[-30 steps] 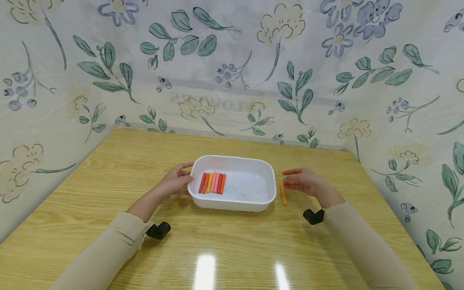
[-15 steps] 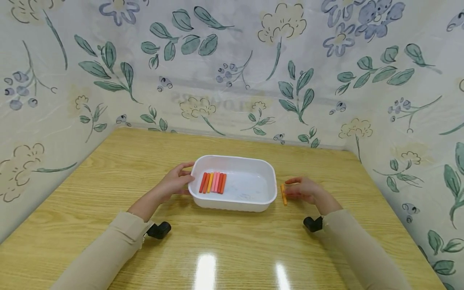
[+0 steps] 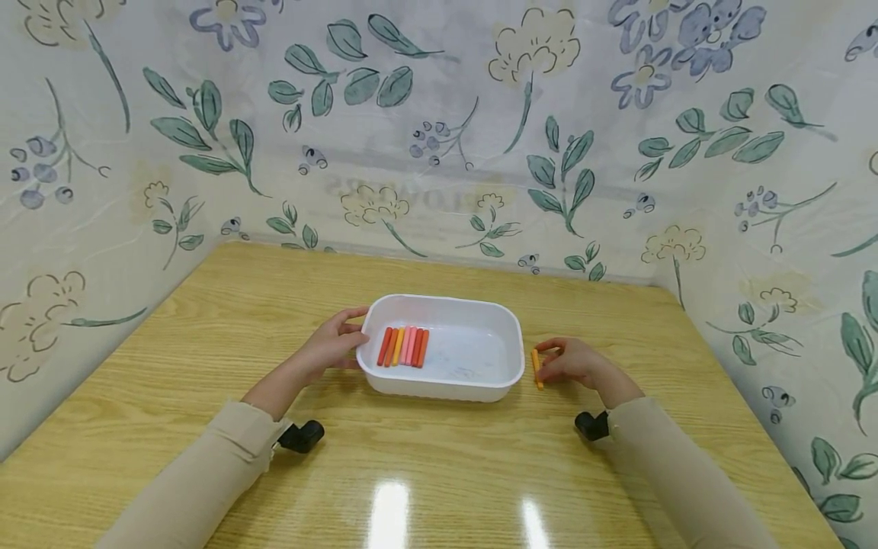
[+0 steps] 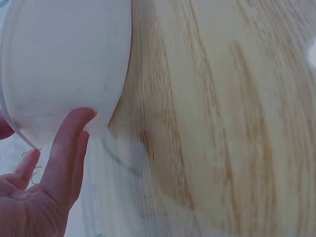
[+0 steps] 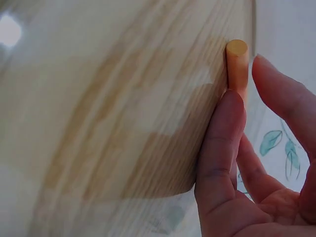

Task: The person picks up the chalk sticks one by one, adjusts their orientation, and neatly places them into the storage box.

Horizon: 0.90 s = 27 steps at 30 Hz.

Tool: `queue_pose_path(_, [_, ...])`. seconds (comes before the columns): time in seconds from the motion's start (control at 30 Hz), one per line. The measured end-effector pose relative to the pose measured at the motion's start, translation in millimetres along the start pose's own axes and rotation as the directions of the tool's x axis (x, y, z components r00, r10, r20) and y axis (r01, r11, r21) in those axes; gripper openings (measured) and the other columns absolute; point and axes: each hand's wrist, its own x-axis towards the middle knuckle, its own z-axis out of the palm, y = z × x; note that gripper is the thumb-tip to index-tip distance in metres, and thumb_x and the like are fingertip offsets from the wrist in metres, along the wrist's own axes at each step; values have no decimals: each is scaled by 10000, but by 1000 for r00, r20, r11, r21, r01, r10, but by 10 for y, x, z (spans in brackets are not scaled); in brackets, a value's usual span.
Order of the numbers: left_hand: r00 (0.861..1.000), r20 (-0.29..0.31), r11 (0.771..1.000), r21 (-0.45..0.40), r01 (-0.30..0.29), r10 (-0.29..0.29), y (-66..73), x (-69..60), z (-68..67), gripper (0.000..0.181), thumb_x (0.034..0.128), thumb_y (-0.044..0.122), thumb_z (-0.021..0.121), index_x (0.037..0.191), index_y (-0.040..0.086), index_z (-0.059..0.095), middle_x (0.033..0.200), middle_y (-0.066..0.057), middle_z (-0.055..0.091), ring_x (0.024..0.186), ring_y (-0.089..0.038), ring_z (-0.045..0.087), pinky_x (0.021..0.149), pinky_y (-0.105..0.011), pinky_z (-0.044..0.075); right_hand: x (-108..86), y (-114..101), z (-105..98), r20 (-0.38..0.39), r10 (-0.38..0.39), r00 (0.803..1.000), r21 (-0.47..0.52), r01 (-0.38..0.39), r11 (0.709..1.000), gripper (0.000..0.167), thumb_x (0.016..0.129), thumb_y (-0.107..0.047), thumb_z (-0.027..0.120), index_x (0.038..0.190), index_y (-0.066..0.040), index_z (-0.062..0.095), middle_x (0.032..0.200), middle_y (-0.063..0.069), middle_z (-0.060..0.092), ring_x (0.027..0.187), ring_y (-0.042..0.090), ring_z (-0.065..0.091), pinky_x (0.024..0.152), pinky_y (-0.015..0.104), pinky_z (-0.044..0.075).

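Observation:
A white plastic tray (image 3: 473,390) rests on the table, with a row of red, orange, yellow and pink crayons (image 3: 402,347) lying side by side in its left half. My left hand (image 3: 329,345) holds the tray's left end, thumb at the rim and fingers against the outer wall (image 4: 64,59). Right of the tray, an orange crayon (image 3: 536,364) lies on the table. My right hand (image 3: 572,361) is beside it. In the right wrist view, one fingertip touches the orange crayon (image 5: 238,69), while another finger stands a small gap away on its other side.
The wooden table (image 3: 439,450) is enclosed at the back and sides by a floral-patterned cloth (image 3: 439,137). Black wrist mounts hang under both sleeves. Bright light reflections lie near the table's front.
My right hand has come down and toward me, to beside the orange crayon, and its fingers have drawn closer around it. The left hand and the tray have stayed put.

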Motion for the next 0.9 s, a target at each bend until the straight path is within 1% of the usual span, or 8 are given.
queue_pose_path(0.1, [1000,1,1000,-2,-2,2,-6,0,1,561,949,66,434,1461,45,206,1356,-303,321,1155,-433,446,757,-426,547,-1,-7,9,-12,-3,1000,-31,3,1000,611,761,94,693,1299,94,403,861,84,485,688,140,535,646,224,536])
queue_pose_path(0.17, [1000,1,1000,-7,-3,3,-7,0,2,561,947,63,434,1460,45,207,1355,-303,321,1159,-433,442,755,-425,547,6,-5,14,-23,0,1000,-29,-1,1000,604,757,94,695,1287,87,405,893,94,484,705,145,536,648,226,537])
queue_pose_path(0.27, [1000,3,1000,-10,-8,9,-7,4,7,563,946,62,435,1460,40,205,1351,-308,320,1157,-434,441,751,-421,549,13,4,19,-36,0,999,6,1,1000,591,765,93,685,1281,76,397,986,132,497,741,152,551,673,249,545])
queue_pose_path(0.4, [1000,5,1000,-20,-5,5,-5,4,9,565,949,59,434,1462,40,200,1356,-309,313,1161,-435,437,753,-421,549,13,24,16,-40,-8,999,96,12,995,579,795,94,643,1302,73,365,1090,177,535,765,151,596,720,295,553])
queue_pose_path(0.47, [1000,6,1000,-19,-4,4,-6,-3,7,566,951,61,433,1464,38,194,1357,-310,311,1159,-436,439,758,-426,547,8,33,8,-48,-5,999,139,11,990,570,814,87,621,1315,64,350,1075,166,554,762,146,607,729,305,552])
queue_pose_path(0.7, [1000,1,1000,-19,1,-1,-15,-7,5,564,954,64,432,1466,48,197,1360,-305,311,1163,-439,437,762,-432,545,-21,2,-35,-69,33,997,290,-12,957,580,880,28,571,1380,31,278,872,72,587,729,134,609,718,286,552])
queue_pose_path(0.77, [1000,1,1000,-21,1,-1,-13,-5,5,564,954,63,432,1466,48,197,1359,-304,311,1162,-440,439,762,-432,544,-33,-25,-41,-73,33,997,328,-7,945,588,889,23,555,1397,31,258,858,59,588,722,126,612,710,274,550])
queue_pose_path(0.9, [1000,6,1000,-21,-6,6,-12,1,1,564,953,63,434,1466,50,199,1359,-303,316,1153,-441,446,760,-430,546,-42,-87,-52,-79,36,996,388,-3,922,596,898,14,535,1417,12,242,898,68,585,708,119,621,698,260,548])
